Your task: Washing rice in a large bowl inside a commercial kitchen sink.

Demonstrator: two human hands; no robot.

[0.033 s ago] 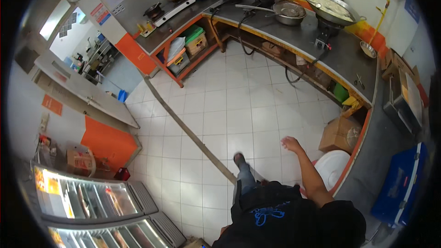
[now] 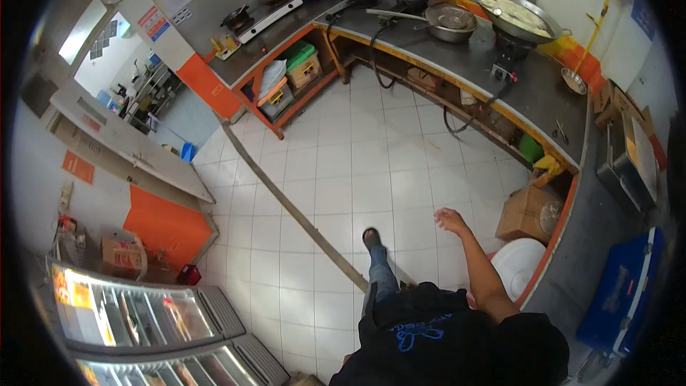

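Nothing has moved since the earlier picture; we see the same step and the same reach. Far on the left stand the glass-topped freezers (image 2: 143,314), well away from any hand. Next we see a long thin strip (image 2: 293,211) lying on the white tiled floor (image 2: 336,164). It runs from up on the left down to the right and ends near the person's foot (image 2: 371,237). We cannot see the left hand at all, so we cannot tell what it does. A little to the right of the foot is the right hand (image 2: 451,220), held out in front of the body over the tiles. Its fingers are loose and a bit curled, and it holds nothing. The closest things lie on its right side. The cardboard box (image 2: 525,211) sits near the hand, tucked under the grey counter (image 2: 500,71), but hand and box do not touch. The white tub (image 2: 518,264) sits just below the box, beside the forearm. So the right hand is the nearer one to both. Last, far right, is a blue cooler box (image 2: 618,293).
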